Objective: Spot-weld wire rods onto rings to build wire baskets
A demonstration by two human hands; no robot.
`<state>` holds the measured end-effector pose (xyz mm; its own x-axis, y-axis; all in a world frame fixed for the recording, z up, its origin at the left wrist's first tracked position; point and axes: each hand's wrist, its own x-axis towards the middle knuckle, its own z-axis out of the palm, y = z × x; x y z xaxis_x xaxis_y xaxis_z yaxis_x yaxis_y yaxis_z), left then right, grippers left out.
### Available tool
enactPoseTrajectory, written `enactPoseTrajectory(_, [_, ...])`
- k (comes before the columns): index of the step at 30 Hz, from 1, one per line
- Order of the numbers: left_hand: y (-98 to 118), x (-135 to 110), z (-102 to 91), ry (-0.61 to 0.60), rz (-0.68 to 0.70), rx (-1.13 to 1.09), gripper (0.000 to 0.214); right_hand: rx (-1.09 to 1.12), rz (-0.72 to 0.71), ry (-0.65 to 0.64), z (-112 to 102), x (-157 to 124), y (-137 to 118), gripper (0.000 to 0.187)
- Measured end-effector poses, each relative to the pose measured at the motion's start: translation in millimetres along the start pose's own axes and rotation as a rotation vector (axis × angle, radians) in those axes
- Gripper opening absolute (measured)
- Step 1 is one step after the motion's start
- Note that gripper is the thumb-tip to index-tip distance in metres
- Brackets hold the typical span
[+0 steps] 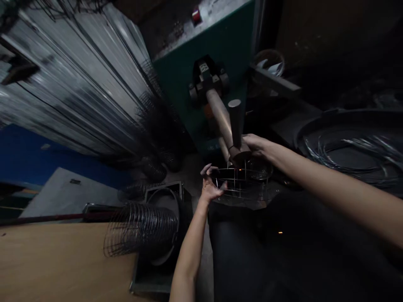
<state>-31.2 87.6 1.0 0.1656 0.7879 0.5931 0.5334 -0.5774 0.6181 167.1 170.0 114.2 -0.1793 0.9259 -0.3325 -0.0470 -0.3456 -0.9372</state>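
Dim, blurred, heavily warped edges.

The wire frame (242, 184) between the left grip (209, 188) and the right grip (256, 144) is silvery grey, a grid of thin bars with one orange spark. Above the right grip, the rod (220, 113) is tan-brown, on a dark green machine (226, 46) with a red button (196, 16). Left of the left grip lie a dark grey ringed wire coil (141, 228), a pale wooden desk (56, 260) and a blue panel (31, 155).

A machine arm (220, 115) hides fingers of the right hand (257, 144).
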Motion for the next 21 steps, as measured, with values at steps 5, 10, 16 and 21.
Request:
enactPoseTrajectory(5, [14,-7,-10.4,-0.193,0.149,-0.008,0.071,0.015,0.109,-0.053,-29,-7,-11,0.027])
enactPoseTrajectory(10, [58,-20,-41.4,-0.645,-0.099,0.016,0.088,-0.112,0.013,-0.025,-48,-72,42,0.022])
enactPoseTrajectory(16, [133,-12,7.4,-0.345,-0.424,-0.219,0.033,-0.687,-0.439,0.033,8,-134,131,0.022])
enactPoseTrajectory(21, [154,-13,14.5,-0.24,-0.488,-0.297,0.03,-0.876,-0.745,-0.147,-29,-183,119,0.034])
